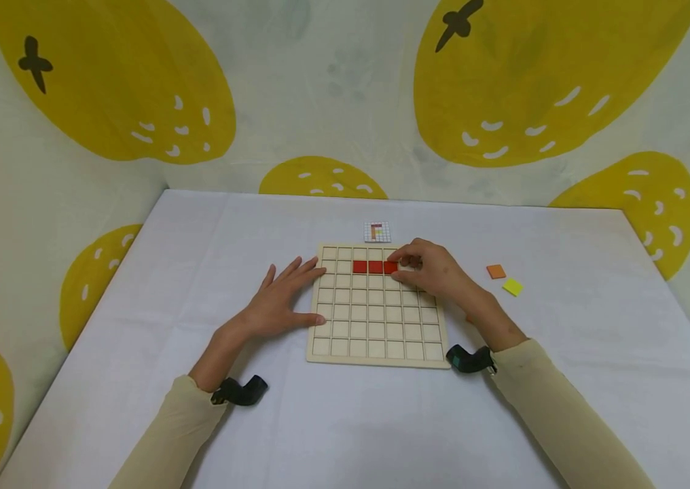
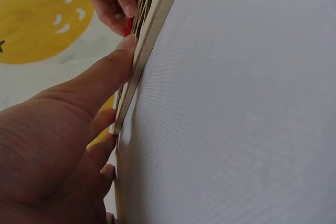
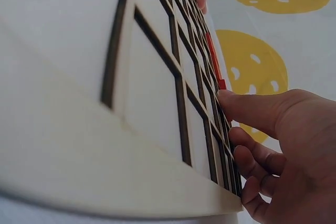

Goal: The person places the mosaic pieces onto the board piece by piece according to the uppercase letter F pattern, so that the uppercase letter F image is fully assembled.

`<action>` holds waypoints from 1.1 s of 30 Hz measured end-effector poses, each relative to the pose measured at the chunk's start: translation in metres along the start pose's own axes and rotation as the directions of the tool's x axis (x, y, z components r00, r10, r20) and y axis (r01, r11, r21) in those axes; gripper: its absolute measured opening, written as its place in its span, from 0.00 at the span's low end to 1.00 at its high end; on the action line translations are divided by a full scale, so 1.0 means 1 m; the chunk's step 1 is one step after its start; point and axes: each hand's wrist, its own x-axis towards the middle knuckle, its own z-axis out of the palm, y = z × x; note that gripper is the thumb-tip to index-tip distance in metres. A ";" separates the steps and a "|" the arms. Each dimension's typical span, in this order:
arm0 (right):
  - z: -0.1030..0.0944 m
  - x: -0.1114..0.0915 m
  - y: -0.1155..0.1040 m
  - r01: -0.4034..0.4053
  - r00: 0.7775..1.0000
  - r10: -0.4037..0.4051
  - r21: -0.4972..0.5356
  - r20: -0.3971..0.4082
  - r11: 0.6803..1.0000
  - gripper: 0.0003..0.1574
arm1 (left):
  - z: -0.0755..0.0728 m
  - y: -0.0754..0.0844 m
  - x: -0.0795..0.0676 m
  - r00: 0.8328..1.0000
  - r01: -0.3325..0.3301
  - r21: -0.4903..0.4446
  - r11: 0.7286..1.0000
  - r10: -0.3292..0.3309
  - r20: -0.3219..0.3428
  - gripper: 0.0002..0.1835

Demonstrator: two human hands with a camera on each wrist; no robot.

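Note:
A wooden grid board (image 1: 375, 349) lies flat on the table, with two red square tiles (image 1: 368, 267) side by side in its second row from the far edge. My right hand (image 1: 433, 268) pinches a third red tile (image 1: 390, 267) between thumb and fingers, at the cell just right of those two. From the right wrist, this red tile (image 3: 221, 84) shows slightly raised at the thumb tip. My left hand (image 1: 278, 302) lies spread against the board's left side, its thumb (image 2: 100, 80) and fingertips touching the edge.
Beyond the board's far edge lies a small card (image 1: 377, 231) printed with a coloured grid pattern. An orange tile (image 1: 496, 272) and a yellow tile (image 1: 513, 287) lie to the right. Another orange piece (image 1: 470, 319) peeks out beside my right forearm, mostly hidden.

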 end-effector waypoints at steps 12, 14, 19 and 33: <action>-0.002 -0.001 0.001 -0.010 1.000 0.010 0.014 0.008 1.000 0.20 | 0.002 -0.003 0.001 1.000 0.003 0.000 1.000 -0.003 0.005 0.49; -0.002 -0.001 0.000 -0.018 1.000 0.018 0.020 0.013 1.000 0.19 | 0.002 -0.002 0.001 1.000 0.005 -0.004 1.000 -0.005 0.006 0.49; -0.004 -0.001 0.000 -0.027 1.000 0.027 0.020 0.007 0.999 0.17 | 0.001 -0.002 0.001 1.000 0.005 0.000 1.000 -0.005 0.000 0.49; -0.009 -0.005 0.003 -0.041 0.999 0.041 0.075 0.001 0.996 0.21 | 0.000 0.002 -0.001 1.000 0.013 0.001 1.000 -0.013 0.005 0.49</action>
